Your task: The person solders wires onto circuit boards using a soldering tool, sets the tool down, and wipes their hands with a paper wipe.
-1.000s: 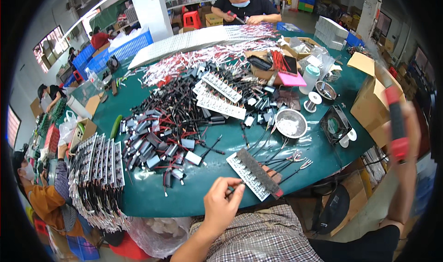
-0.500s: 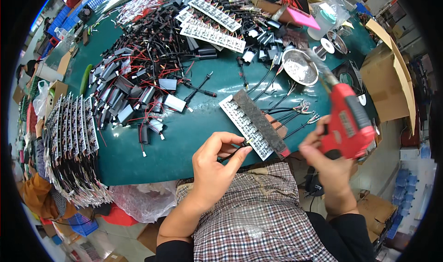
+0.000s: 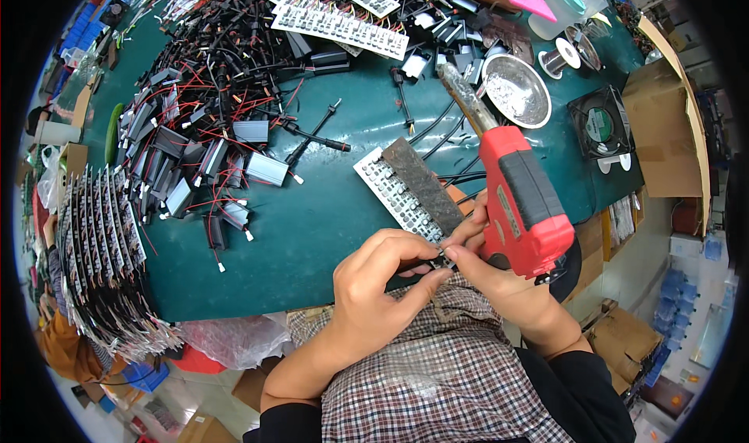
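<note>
A white circuit board strip (image 3: 382,179) lies aslant at the table's near edge, with a dark flat bar (image 3: 421,184) resting along it. At its near end my left hand (image 3: 386,275) is closed in a pinch on a thin black cable, mostly covered by the fingers. My right hand (image 3: 499,275) holds a red soldering gun (image 3: 521,201), its tip pointing away and to the left over the table. The right thumb and forefinger meet my left fingertips at the board's end; what lies between them is too small to make out. Black cables (image 3: 445,136) run beyond the bar.
Grey boxes with red wires (image 3: 211,158) and black cables are heaped at left. More board strips (image 3: 343,30) top the pile. A metal bowl (image 3: 538,104), a wire spool (image 3: 560,58) and a fan (image 3: 599,123) stand at right. Wired boards (image 3: 101,240) are stacked at far left.
My right hand has swung left with the soldering gun, and its fingers now meet those of my left hand. The left hand remains at the board's near end. The whole view has shifted slightly.
</note>
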{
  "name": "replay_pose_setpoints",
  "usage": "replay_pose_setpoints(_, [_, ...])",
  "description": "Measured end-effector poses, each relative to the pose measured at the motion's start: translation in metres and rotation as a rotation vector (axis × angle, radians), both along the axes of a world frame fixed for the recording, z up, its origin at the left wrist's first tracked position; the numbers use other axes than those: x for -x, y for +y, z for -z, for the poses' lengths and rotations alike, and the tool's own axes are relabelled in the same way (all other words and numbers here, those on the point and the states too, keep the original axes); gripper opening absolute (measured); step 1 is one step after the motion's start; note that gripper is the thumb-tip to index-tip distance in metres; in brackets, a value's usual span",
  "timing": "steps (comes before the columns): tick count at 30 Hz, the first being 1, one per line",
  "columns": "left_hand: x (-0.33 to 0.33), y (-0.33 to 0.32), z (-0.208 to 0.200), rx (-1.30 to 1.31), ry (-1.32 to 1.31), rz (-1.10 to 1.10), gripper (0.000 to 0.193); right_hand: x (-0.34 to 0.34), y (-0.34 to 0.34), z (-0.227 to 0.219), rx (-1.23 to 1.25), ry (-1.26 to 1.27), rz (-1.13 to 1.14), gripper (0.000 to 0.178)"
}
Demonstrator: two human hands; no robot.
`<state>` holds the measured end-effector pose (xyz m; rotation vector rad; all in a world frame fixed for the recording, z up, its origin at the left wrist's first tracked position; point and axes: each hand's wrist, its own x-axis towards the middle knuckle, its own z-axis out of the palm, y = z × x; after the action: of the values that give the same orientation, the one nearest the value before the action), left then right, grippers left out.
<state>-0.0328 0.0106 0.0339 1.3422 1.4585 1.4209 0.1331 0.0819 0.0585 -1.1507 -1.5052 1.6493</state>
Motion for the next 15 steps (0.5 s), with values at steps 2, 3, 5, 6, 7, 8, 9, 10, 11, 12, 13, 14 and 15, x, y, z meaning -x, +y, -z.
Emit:
replay_pose_setpoints(2, [0.001, 0.000, 0.001, 0.013, 0.004, 0.011, 0.026, 0.000, -0.002, 0.004, 0.000, -0.003, 0.019, 0.058])
replay_pose_setpoints(3, [-0.001, 0.001, 0.001, 0.018, 0.042, 0.013, 0.026, -0.001, -0.002, 0.005, -0.125, -0.077, -0.003, 0.060])
replay_pose_setpoints(5, [-0.003, 0.001, 0.002, 0.026, 0.080, 0.029, 0.025, -0.003, -0.008, 0.004, -0.171, -0.224, 0.007, 0.064])
replay_pose_setpoints(6, [-0.005, 0.001, 0.003, -0.007, 0.107, 0.019, 0.026, -0.005, -0.011, 0.006, -0.166, -0.233, 0.037, 0.064])
replay_pose_setpoints(7, [-0.009, 0.001, 0.004, -0.048, 0.127, 0.016, 0.027, -0.006, -0.013, 0.010, -0.050, -0.088, 0.058, 0.065])
replay_pose_setpoints(8, [-0.007, -0.004, 0.005, -0.063, 0.145, -0.010, 0.031, -0.006, -0.014, 0.011, 0.058, 0.060, 0.083, 0.066])
replay_pose_setpoints(9, [-0.007, -0.007, 0.006, -0.048, 0.150, -0.036, 0.029, -0.001, -0.009, 0.008, -0.089, 0.130, 0.040, 0.070])
replay_pose_setpoints(10, [-0.006, -0.011, 0.005, -0.034, 0.149, -0.052, 0.028, 0.004, -0.007, 0.008, -0.282, 0.071, 0.029, 0.074])
replay_pose_setpoints(11, [-0.009, -0.006, 0.016, -0.028, 0.141, -0.001, 0.028, -0.005, -0.003, 0.017, -0.346, -0.011, 0.094, 0.071])
replay_pose_setpoints(12, [-0.008, -0.011, 0.023, -0.016, 0.175, -0.015, 0.029, -0.006, 0.002, 0.018, -0.443, -0.015, 0.049, 0.063])
replay_pose_setpoints(13, [-0.010, -0.016, 0.031, 0.015, 0.184, -0.095, 0.030, -0.002, 0.001, 0.016, -0.456, -0.058, 0.045, 0.056])
replay_pose_setpoints(14, [-0.011, -0.023, 0.035, 0.047, 0.192, -0.178, 0.033, -0.003, -0.001, 0.014, -0.444, -0.090, 0.011, 0.064])
replay_pose_setpoints(15, [-0.010, -0.029, 0.036, 0.119, 0.276, -0.224, 0.042, -0.004, -0.003, 0.011, -0.434, -0.032, 0.064, 0.058])
